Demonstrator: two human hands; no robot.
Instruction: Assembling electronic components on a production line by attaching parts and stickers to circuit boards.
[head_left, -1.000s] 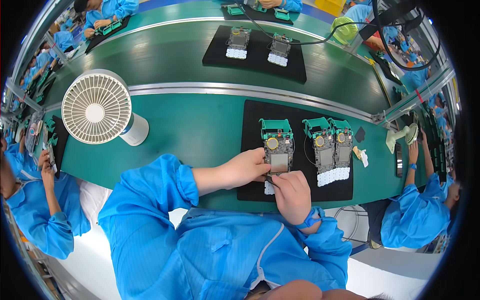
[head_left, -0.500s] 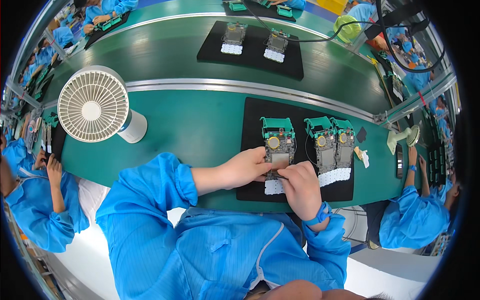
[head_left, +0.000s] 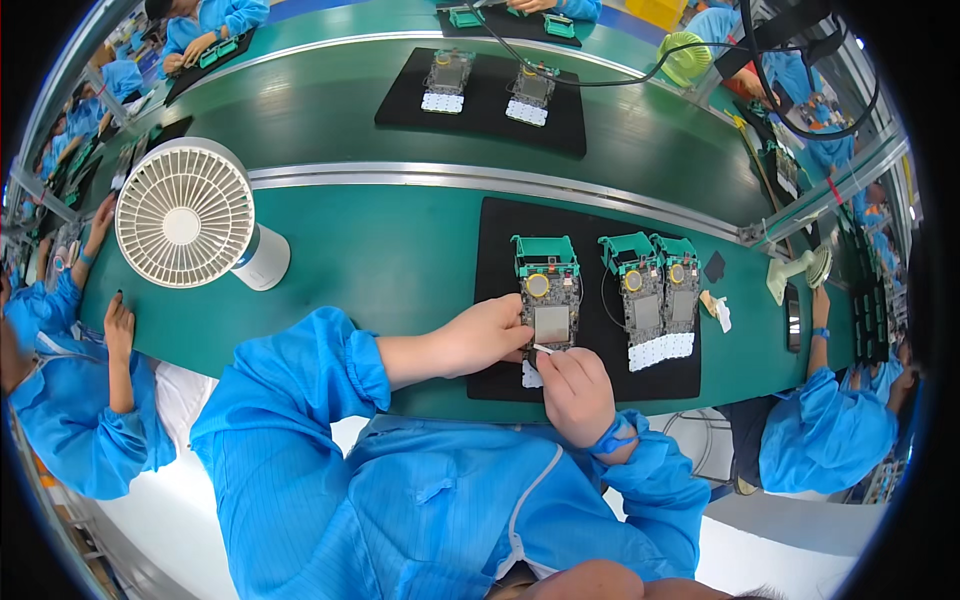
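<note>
My left hand grips the left edge of a circuit board near its lower end, with thumb and fingers closed on it. The board carries a grey square panel and a yellow-rimmed round cell, and a green plastic frame is at its far end. At the board's lower edge my right hand pinches a small pale strip; its exact kind is unclear. Part of a white key sheet shows under the hands. Two similar boards lie to the right, with white key sheets at their near ends.
A black mat lies beneath the boards. A white fan stands at left. Crumpled tissue, a phone and a small fan are at right. Beyond a metal rail, another mat carries two boards. Co-workers sit at both sides.
My right hand has drawn back toward me, uncovering the grey panel and showing the pale strip. The far mat has slid left. A co-worker at left has an arm stretched forward.
</note>
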